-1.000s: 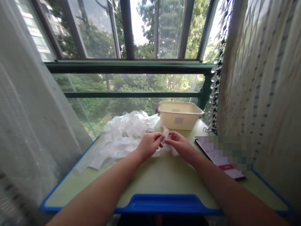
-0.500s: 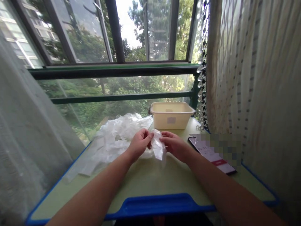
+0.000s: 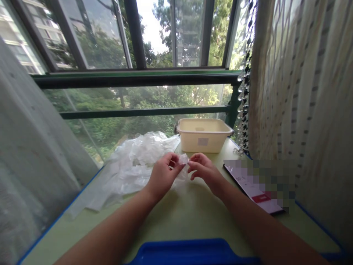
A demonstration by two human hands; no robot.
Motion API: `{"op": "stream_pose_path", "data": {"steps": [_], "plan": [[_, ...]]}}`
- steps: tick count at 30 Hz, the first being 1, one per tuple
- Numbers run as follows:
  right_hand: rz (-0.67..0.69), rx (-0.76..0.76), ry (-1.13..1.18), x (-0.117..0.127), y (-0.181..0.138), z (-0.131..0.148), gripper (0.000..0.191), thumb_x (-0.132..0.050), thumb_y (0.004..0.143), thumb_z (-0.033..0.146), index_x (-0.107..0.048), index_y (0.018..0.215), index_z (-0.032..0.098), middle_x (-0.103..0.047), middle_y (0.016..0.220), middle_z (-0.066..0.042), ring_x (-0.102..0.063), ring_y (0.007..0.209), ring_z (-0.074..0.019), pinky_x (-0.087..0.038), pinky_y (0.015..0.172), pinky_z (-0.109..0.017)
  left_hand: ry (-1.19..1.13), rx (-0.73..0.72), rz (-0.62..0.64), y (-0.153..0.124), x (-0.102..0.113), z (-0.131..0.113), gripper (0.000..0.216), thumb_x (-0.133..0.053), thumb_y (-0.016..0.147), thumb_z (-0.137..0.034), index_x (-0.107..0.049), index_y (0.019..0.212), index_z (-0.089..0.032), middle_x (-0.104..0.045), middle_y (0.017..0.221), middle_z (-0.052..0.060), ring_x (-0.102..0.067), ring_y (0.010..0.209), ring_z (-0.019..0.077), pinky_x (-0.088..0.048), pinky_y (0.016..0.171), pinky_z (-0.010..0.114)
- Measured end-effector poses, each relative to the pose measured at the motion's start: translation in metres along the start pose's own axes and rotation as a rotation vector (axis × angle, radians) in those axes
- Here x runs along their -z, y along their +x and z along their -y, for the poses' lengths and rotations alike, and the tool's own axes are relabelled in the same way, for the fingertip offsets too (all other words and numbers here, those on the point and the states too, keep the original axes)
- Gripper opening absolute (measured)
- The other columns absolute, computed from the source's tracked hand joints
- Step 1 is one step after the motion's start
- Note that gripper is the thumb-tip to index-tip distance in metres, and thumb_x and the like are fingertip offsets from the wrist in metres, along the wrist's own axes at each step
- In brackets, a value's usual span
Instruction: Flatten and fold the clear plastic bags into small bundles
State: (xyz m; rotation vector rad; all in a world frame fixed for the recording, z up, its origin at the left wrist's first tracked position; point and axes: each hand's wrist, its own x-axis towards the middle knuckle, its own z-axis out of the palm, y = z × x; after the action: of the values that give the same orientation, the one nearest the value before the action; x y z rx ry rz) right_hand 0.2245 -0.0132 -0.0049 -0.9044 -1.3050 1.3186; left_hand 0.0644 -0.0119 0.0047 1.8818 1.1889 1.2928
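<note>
A small crumpled clear plastic bag [image 3: 183, 159] is between my two hands, above the table in front of the basin. My left hand [image 3: 163, 172] pinches it from the left, thumb pointing right. On the other side my right hand [image 3: 206, 170] has its thumb and fingertips closed at the bag's right edge, the other fingers loosely curled. The lower part of the bag hangs thin and see-through. A heap of similar clear plastic bags [image 3: 146, 149] lies to the left, beyond my left forearm.
Behind my hands stands a cream plastic basin [image 3: 204, 143]. A phone [image 3: 259, 197], partly blurred out, lies to the right of my right forearm. The pale green table [image 3: 182, 221] has a blue edge with a blue tray [image 3: 182, 250] nearest me. Curtains hang at both sides.
The plastic bag has gone from a flat, hanging strip to a smaller crumpled bunch between my fingertips. My right-hand fingers have curled differently. The whole view has shifted slightly.
</note>
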Motion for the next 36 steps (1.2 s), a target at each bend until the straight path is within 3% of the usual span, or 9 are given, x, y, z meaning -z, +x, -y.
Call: {"op": "stream_pose_path", "data": {"steps": [2, 5, 8, 13, 17, 21, 26, 31, 36], "plan": [[0.123, -0.032, -0.014, -0.002, -0.002, 0.0, 0.035, -0.068, 0.066, 0.031, -0.052, 0.094, 0.019, -0.057, 0.081, -0.001, -0.057, 0.068, -0.0137, -0.047, 0.051, -0.025, 0.114, -0.049, -0.062, -0.001, 0.001, -0.001, 0.024, -0.062, 0.073, -0.038, -0.049, 0.072, -0.018, -0.048, 0.061, -0.004, -0.047, 0.056, 0.0102, -0.037, 0.052, 0.021], [0.2, -0.006, -0.136, -0.004, -0.003, -0.001, 0.026, -0.067, 0.068, 0.032, -0.059, 0.087, 0.016, -0.058, 0.072, -0.001, -0.054, 0.06, -0.0113, -0.046, 0.053, -0.026, 0.093, -0.015, -0.06, -0.001, 0.002, -0.003, 0.031, -0.064, 0.071, -0.041, -0.049, 0.086, -0.018, -0.052, 0.064, -0.004, -0.05, 0.056, 0.0114, -0.039, 0.053, 0.022], [0.124, -0.019, -0.161, -0.004, -0.004, 0.001, 0.018, -0.064, 0.069, 0.032, -0.061, 0.074, 0.015, -0.057, 0.062, 0.001, -0.051, 0.052, -0.0095, -0.043, 0.051, -0.025, -0.029, 0.028, 0.004, -0.001, 0.003, -0.005, 0.042, -0.064, 0.07, -0.044, -0.052, 0.099, -0.017, -0.061, 0.074, 0.001, -0.057, 0.065, 0.0151, -0.045, 0.058, 0.024], [-0.035, -0.14, 0.055, 0.002, -0.002, 0.011, 0.014, -0.064, 0.066, 0.028, -0.062, 0.075, 0.017, -0.06, 0.065, -0.001, -0.052, 0.054, -0.0114, -0.042, 0.05, -0.025, -0.245, 0.102, 0.022, 0.005, 0.005, -0.005, 0.034, -0.056, 0.077, -0.047, -0.058, 0.088, -0.015, -0.059, 0.069, 0.001, -0.056, 0.059, 0.0135, -0.049, 0.051, 0.024], [-0.137, -0.09, 0.088, 0.005, 0.0, 0.015, 0.029, -0.059, 0.071, 0.04, -0.06, 0.093, 0.02, -0.064, 0.087, -0.005, -0.058, 0.073, -0.0178, -0.045, 0.059, -0.028, -0.426, 0.134, 0.018, 0.008, 0.004, -0.003, 0.04, -0.061, 0.075, -0.038, -0.051, 0.106, -0.015, -0.06, 0.08, 0.002, -0.06, 0.066, 0.0139, -0.055, 0.057, 0.028], [-0.047, -0.034, -0.102, 0.001, -0.004, 0.013, 0.047, -0.071, 0.063, 0.037, -0.056, 0.104, 0.02, -0.063, 0.089, -0.005, -0.059, 0.074, -0.0178, -0.045, 0.064, -0.029, -0.473, 0.127, 0.087, 0.006, 0.001, -0.004, 0.057, -0.063, 0.071, -0.022, -0.039, 0.123, -0.017, -0.06, 0.095, 0.005, -0.062, 0.071, 0.014, -0.055, 0.059, 0.027], [-0.142, -0.004, -0.135, 0.0, -0.003, 0.012, 0.022, -0.064, 0.068, 0.038, -0.062, 0.073, 0.016, -0.061, 0.068, -0.002, -0.053, 0.061, -0.0139, -0.041, 0.056, -0.026, -0.436, 0.187, 0.029, 0.006, 0.0, -0.005, 0.06, -0.053, 0.071, -0.013, -0.033, 0.128, -0.016, -0.061, 0.081, 0.002, -0.061, 0.061, 0.013, -0.055, 0.054, 0.028], [-0.215, -0.08, -0.055, 0.006, 0.0, 0.014, 0.031, -0.057, 0.072, 0.046, -0.062, 0.075, 0.016, -0.061, 0.071, -0.005, -0.053, 0.059, -0.0142, -0.04, 0.051, -0.026, -0.53, 0.3, -0.005, 0.01, 0.003, -0.008, 0.057, -0.045, 0.064, -0.005, -0.036, 0.119, -0.018, -0.061, 0.084, 0.002, -0.064, 0.062, 0.0142, -0.054, 0.051, 0.026], [0.029, 0.108, -0.253, 0.013, -0.004, 0.009, 0.051, -0.072, 0.061, 0.032, -0.056, 0.108, 0.022, -0.062, 0.096, -0.005, -0.057, 0.072, -0.0147, -0.047, 0.059, -0.027, -0.546, 0.279, 0.125, 0.008, 0.001, -0.006, 0.034, -0.049, 0.075, -0.02, -0.044, 0.108, -0.016, -0.063, 0.073, 0.002, -0.061, 0.053, 0.0138, -0.052, 0.047, 0.027]]}}
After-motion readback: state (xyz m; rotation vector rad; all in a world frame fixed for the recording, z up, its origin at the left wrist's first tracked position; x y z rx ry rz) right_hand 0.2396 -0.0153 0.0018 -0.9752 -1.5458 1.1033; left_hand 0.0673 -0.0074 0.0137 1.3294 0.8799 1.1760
